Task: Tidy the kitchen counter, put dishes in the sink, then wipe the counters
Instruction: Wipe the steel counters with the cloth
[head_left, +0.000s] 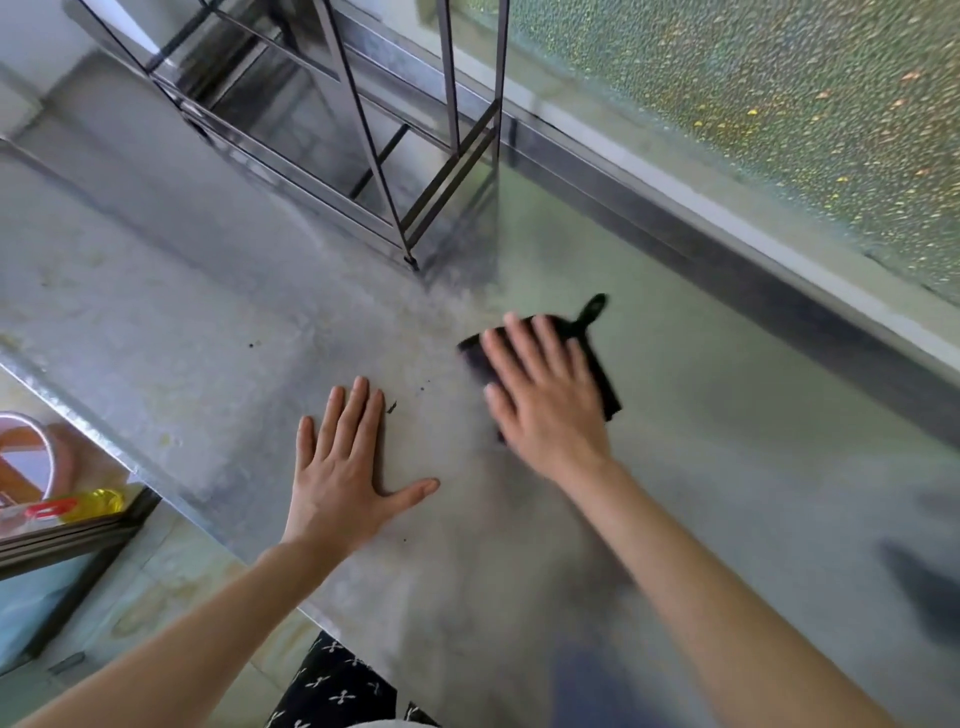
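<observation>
The right hand (545, 400) presses flat, fingers straight, on the black cloth (600, 374) mid-counter. The left hand (343, 467) rests spread on the steel counter (156, 338). Best to sweep left with even pressure, gathering the dark crumbs (391, 407).

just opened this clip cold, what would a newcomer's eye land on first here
First the right hand, flat on a dark cloth near the middle of the steel counter, blurred as if wiping. Next the left hand, spread flat on the counter beside it, with dark crumbs just ahead of it. Behind them a metal rack stands at the back of the counter.
</observation>
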